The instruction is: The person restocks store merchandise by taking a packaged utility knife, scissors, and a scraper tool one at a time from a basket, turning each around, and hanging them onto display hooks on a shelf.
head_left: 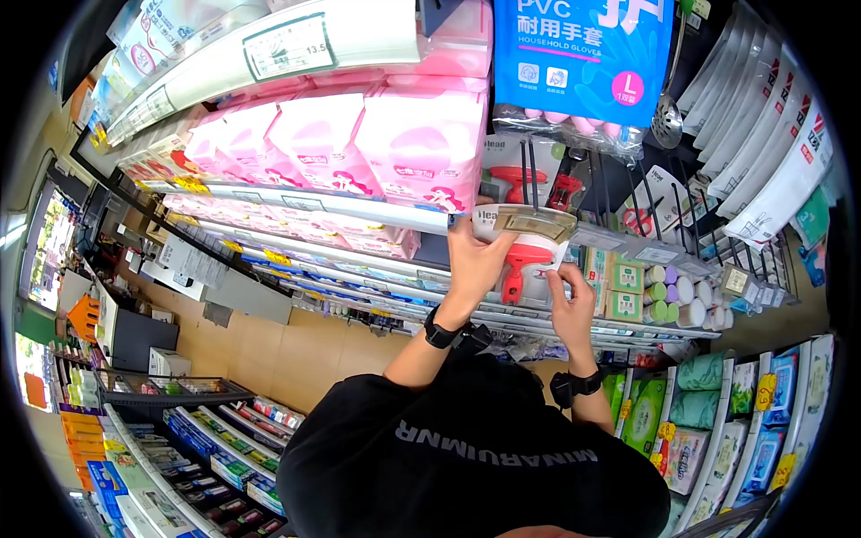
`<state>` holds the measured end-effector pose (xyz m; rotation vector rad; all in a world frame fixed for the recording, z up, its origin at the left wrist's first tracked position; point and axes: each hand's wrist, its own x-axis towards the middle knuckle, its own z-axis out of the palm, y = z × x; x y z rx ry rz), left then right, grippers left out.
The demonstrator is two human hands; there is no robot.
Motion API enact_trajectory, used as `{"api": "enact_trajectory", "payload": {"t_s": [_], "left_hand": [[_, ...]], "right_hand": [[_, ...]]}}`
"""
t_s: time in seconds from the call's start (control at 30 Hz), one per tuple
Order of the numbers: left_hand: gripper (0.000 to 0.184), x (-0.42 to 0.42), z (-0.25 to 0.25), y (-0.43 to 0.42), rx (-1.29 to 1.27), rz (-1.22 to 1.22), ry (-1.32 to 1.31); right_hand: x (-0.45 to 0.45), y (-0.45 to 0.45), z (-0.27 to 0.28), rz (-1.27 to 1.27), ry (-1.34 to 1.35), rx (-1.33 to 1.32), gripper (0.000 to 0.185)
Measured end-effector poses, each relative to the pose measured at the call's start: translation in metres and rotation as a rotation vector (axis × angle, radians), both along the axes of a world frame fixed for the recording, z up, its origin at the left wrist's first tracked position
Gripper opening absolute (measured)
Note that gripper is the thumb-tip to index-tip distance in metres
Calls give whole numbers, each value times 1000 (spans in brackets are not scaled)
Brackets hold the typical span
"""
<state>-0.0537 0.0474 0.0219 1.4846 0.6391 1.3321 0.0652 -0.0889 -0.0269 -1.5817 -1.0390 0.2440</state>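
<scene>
At the hook display, a white carded pack with a red plastic tool (513, 276) hangs between my two hands. The tool's exact kind is unclear. My left hand (478, 262) is closed on the upper left side of the card, thumb in front, near a clear price-tag holder (536, 221). With fingers bent, my right hand (574, 300) pinches the card's lower right edge. Behind it, another carded red tool (516, 182) hangs on a black hook. A blue pack of household gloves (583, 67) hangs above.
Pink packs (421, 139) fill the shelf at upper left. White hanging packs (776, 170) and red-handled scissors (639, 220) are on the right. Small boxes (625, 291) and cups or rolls (686, 291) sit lower right. Another stocked shelf (717, 439) stands behind on the right.
</scene>
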Motion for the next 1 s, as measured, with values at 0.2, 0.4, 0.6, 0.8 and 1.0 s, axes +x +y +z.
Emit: {"api": "enact_trajectory", "payload": {"t_s": [0.2,0.4,0.6,0.8,1.0], "left_hand": [[35,1,4,2,11,1,-3],[50,-2,1,10,139,1,109],[72,-6,18,-1,252,87,210],[79,-10,19,0,307,130,311],[76,-14,13,4,348,122,362]], "right_hand": [[7,2,3,22,-22,42,12],[16,17,-3,9,18,60,14],[27,36,-10,-67,-73,8,19],[43,62,-21,-79,-163,102,16],[52,96,-31,46,122,243,16]]}}
